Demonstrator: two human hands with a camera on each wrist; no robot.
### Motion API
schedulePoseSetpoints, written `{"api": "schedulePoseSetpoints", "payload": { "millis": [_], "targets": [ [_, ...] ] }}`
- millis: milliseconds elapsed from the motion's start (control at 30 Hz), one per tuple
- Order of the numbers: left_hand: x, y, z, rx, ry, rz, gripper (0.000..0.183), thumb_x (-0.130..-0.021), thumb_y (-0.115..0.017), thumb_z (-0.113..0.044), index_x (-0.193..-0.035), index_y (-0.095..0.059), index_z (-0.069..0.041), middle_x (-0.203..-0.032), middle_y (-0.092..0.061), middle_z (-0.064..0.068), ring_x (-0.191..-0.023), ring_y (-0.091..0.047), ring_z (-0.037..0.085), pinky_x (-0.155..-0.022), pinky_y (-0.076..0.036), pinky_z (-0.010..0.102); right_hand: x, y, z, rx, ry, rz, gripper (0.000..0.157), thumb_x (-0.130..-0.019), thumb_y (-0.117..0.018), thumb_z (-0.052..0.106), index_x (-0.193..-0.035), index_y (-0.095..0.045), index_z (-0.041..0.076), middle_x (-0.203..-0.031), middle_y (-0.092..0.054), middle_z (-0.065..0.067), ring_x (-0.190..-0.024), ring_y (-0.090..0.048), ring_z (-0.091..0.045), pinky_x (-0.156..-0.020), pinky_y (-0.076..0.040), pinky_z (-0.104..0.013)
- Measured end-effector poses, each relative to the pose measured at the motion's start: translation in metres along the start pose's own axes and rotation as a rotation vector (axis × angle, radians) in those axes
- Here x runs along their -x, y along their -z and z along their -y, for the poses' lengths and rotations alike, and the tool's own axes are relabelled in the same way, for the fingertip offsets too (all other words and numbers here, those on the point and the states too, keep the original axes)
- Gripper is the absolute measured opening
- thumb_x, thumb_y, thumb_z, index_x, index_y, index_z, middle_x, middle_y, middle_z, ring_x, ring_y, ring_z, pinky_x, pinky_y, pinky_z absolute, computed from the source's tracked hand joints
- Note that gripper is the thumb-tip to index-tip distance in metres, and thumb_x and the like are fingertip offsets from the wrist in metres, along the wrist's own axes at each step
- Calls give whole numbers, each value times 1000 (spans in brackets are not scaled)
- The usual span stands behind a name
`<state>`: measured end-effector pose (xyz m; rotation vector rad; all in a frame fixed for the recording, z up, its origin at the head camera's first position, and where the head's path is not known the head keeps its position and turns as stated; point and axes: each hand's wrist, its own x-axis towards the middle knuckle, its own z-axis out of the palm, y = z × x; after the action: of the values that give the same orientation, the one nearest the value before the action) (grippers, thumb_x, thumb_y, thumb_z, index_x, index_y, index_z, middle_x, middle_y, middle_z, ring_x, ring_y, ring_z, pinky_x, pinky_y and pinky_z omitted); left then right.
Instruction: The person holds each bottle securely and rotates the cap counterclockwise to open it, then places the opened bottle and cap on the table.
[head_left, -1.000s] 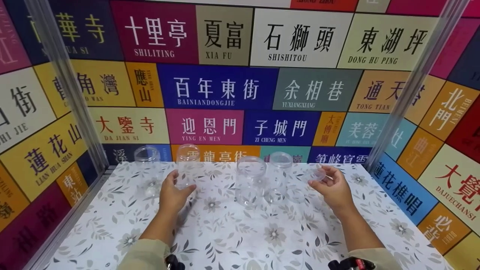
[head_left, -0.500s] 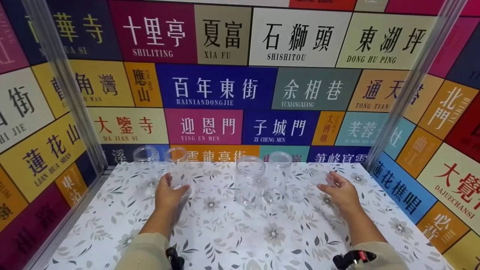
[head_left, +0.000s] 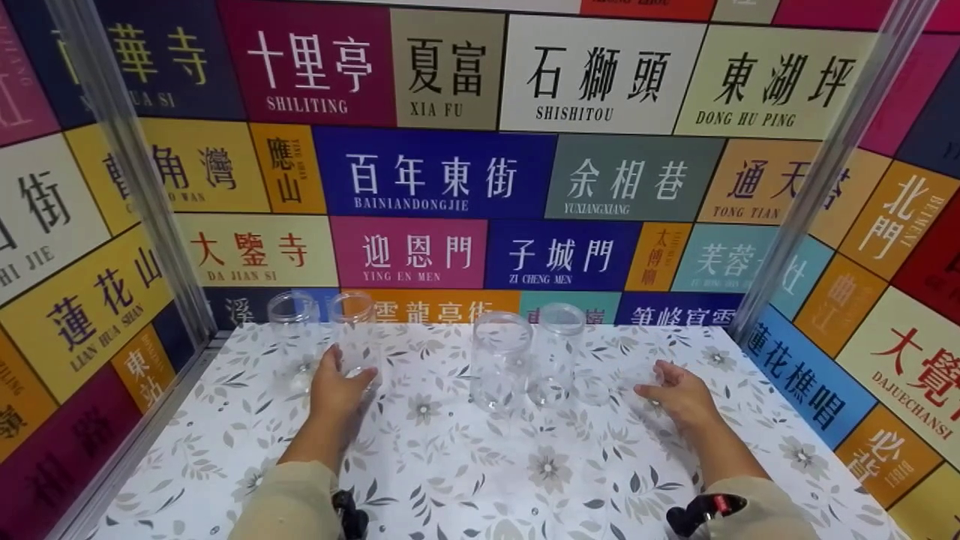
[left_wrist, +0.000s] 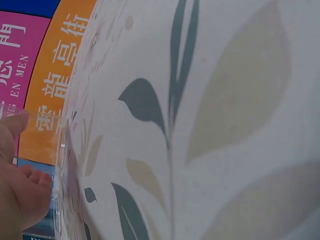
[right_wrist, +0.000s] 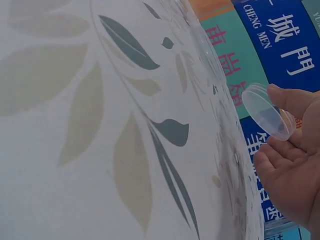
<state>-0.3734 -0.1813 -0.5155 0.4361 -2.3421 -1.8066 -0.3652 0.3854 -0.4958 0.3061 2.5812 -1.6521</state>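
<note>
My left hand (head_left: 337, 386) holds a clear plastic jar (head_left: 352, 322) by its side, thumb to the right. The jar stands upright beside another clear jar (head_left: 291, 341) at the table's far left. In the left wrist view, only the fingers and a transparent edge of the jar show. My right hand (head_left: 681, 394) pinches a clear round lid (right_wrist: 267, 112) between thumb and fingers, just above the table at the right. The lid is tilted in the right wrist view and barely visible in the head view.
Two more clear jars, a wider one (head_left: 501, 364) and a narrower one (head_left: 556, 356), stand at the middle of the flower-patterned table (head_left: 465, 472). A clear round piece (head_left: 592, 390) lies right of them. Colourful printed walls (head_left: 435, 176) and metal posts (head_left: 154, 195) enclose the table.
My left hand has moved the jar left and down, next to the far-left jar. My right hand has shifted right and slightly lower with the lid. The middle jars have stayed put.
</note>
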Motion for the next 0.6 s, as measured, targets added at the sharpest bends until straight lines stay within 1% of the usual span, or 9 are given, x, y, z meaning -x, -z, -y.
{"api": "schedulePoseSetpoints", "payload": {
  "millis": [133, 300, 433, 533, 600],
  "targets": [
    [1, -1, -2, 61, 37, 19, 94, -100, -73, -15, -173, -14, -12, -181, -17, 12, -169, -15, 35, -139, -15, 50, 2, -3, -5, -2, -6, 19, 95, -97, -80, 24, -169, -22, 2, -178, -18, -22, -167, -15, -43, -137, -19, -55],
    [1, -2, -1, 125, 39, 37, 96, -100, -72, -10, -173, -10, -12, -181, -13, 13, -169, -10, 35, -139, -12, 51, 3, -6, -10, 27, -29, 19, 95, -96, -81, 28, -169, -25, 3, -177, -21, -24, -166, -16, -45, -136, -19, -59],
    [-2, -3, 0, 138, 49, 46, 97, -100, -70, -8, -173, -7, -13, -182, -10, 11, -170, -7, 34, -139, -10, 51, 1, -8, -13, 50, -43, 13, 98, -94, -83, 30, -169, -26, 4, -177, -22, -24, -165, -18, -45, -134, -24, -60],
    [-3, -3, 1, 127, 50, 44, 95, -101, -68, -8, -173, -7, -13, -182, -9, 11, -170, -6, 33, -139, -9, 51, -1, -10, -14, 88, -24, 5, 100, -92, -85, 29, -168, -27, 2, -175, -24, -26, -163, -22, -47, -133, -26, -59],
    [-3, -2, 2, 117, 40, 41, 92, -102, -66, -8, -173, -7, -11, -182, -9, 13, -170, -7, 35, -139, -9, 51, -3, -11, -15, 115, -7, -5, 100, -91, -86, 27, -167, -28, -1, -174, -25, -28, -162, -24, -49, -133, -26, -59]
  ]
}}
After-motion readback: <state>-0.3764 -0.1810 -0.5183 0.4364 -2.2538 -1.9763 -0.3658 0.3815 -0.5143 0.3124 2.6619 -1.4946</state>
